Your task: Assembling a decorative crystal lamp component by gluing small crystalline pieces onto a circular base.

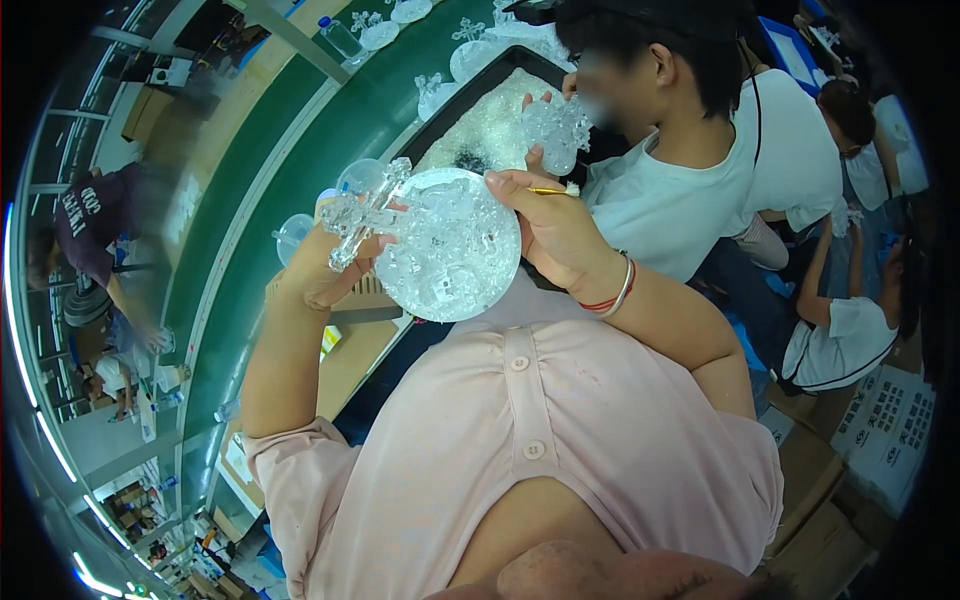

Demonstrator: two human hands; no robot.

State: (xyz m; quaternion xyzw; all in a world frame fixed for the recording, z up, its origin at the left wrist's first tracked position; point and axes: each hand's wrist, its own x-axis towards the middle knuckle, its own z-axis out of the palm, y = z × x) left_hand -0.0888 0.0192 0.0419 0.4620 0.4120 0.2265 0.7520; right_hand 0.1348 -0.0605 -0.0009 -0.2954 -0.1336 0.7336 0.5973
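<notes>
In front of my chest is a transparent snowflake ornament [362, 222] joined to a round disc base [450, 260], its surface covered in glassy chips. My left hand [325, 262] is closed round the snowflake part, fingers partly hidden behind it. With thumb on the disc's upper right rim, my right hand [555, 235] steadies the base. A thin brush [550, 191] with a gold handle and pale bristles is also held in that hand. The disc is tilted, its chip-covered face turned up toward me.
A black tray [440, 125] of transparent chips lies beyond my hands. At right, a co-worker's hand [537, 155] holds a similar ornament [558, 130]. Plastic cups [292, 238] and a bottle [340, 38] stand on the green conveyor [240, 200]. Cartons [885, 425] are stacked lower right.
</notes>
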